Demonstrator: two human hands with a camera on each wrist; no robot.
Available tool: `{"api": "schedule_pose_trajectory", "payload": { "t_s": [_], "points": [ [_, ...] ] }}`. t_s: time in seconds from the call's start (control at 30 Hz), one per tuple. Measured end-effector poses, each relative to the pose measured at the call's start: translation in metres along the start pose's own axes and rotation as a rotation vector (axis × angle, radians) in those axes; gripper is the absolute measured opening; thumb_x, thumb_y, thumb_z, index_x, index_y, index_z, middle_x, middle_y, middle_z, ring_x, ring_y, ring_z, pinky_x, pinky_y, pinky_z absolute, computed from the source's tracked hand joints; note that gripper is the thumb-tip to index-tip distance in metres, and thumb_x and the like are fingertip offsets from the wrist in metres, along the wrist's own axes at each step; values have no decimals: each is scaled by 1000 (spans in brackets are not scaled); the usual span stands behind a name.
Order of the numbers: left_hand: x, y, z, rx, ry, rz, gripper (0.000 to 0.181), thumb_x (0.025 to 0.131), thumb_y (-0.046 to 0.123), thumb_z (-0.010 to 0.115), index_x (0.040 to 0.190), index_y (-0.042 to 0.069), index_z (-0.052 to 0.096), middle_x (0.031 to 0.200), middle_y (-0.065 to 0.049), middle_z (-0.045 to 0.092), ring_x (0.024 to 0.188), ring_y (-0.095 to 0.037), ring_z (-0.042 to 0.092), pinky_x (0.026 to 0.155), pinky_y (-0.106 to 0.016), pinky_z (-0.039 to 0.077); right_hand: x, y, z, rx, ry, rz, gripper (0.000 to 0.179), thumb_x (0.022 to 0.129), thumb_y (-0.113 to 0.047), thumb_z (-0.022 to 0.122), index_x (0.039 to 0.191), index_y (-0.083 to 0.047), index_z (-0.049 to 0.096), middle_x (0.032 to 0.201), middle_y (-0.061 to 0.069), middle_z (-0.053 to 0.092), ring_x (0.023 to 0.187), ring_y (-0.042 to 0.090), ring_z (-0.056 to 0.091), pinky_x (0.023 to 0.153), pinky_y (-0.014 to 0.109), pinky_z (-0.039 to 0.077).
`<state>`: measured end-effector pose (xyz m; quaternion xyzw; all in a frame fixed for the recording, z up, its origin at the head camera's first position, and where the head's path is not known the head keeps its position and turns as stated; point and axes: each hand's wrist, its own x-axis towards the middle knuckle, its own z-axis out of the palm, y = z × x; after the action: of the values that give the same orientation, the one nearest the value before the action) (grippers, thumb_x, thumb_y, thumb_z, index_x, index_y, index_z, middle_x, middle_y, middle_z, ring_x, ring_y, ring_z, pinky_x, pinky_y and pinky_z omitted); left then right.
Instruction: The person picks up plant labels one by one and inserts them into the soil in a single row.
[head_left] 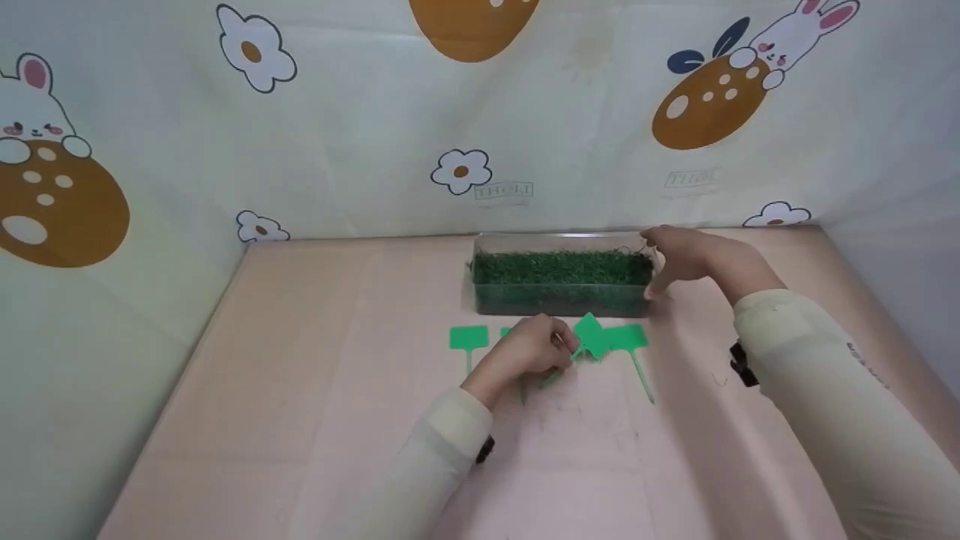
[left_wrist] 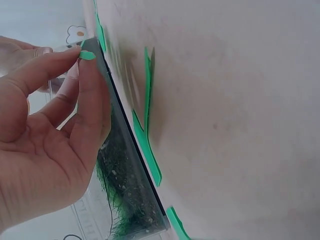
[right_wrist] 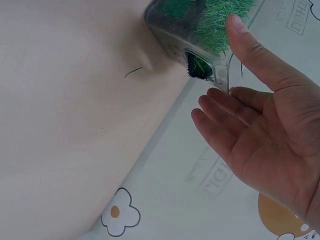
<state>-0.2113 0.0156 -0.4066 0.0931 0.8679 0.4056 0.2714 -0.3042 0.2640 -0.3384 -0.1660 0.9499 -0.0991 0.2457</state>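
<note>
My left hand (head_left: pixel 529 346) is over the table in front of a clear plastic box (head_left: pixel 559 241) of green grass. Its thumb and forefinger pinch a green plastic plant label (left_wrist: pixel 87 55); the fingers hide part of it. Spread around the right end of the box is my right hand (head_left: pixel 686 259). Its fingers (right_wrist: pixel 215 125) are extended near the end wall, with the thumb apart; whether they press the box cannot be told. Other green labels lie near the box: a rectangular one (head_left: pixel 469 337) at left and another (head_left: pixel 630 337) at right.
The pale pink tabletop (head_left: pixel 247 420) meets a patterned cloth wall (head_left: pixel 360 135) just behind the box. Another label (head_left: pixel 505 331) lies partly hidden beneath the left hand. Dark grass bits (right_wrist: pixel 133 72) lie on the table beside the box.
</note>
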Motion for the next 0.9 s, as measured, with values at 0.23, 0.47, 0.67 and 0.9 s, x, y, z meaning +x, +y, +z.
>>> {"api": "schedule_pose_trajectory", "payload": {
  "t_s": [0.23, 0.47, 0.67, 0.9],
  "points": [
    [-1, -1, -4, -86, 7, 28, 16, 94, 4, 64, 108, 8, 72, 87, 1, 59, 59, -10, 45, 53, -23, 38, -2, 0, 0, 35, -16, 14, 104, 83, -29, 83, 152, 12, 18, 151, 37, 31, 138, 54, 33, 109, 64, 36],
    [0, 4, -5, -75, 62, 46, 12, 96, 10, 64, 105, 10, 72, 88, 1, 60, 65, -11, 48, 56, -24, 41, -2, 1, 0, 41, -8, 19, 104, 82, -28, 84, 152, 12, 19, 152, 35, 31, 138, 53, 34, 109, 64, 36],
    [0, 5, -8, -85, 107, 66, 10, 97, 12, 64, 104, 11, 71, 91, 0, 62, 73, -12, 51, 60, -24, 44, -1, 1, 0, 48, -3, 16, 102, 81, -26, 84, 152, 11, 20, 153, 34, 32, 139, 53, 34, 109, 64, 37],
    [-1, 6, -10, -101, 153, 108, 8, 96, 12, 65, 100, 16, 70, 94, 1, 64, 77, -12, 54, 63, -23, 46, -1, 2, 1, 54, 3, 6, 103, 81, -26, 84, 152, 13, 20, 153, 35, 32, 139, 53, 34, 110, 63, 36]
  ]
}}
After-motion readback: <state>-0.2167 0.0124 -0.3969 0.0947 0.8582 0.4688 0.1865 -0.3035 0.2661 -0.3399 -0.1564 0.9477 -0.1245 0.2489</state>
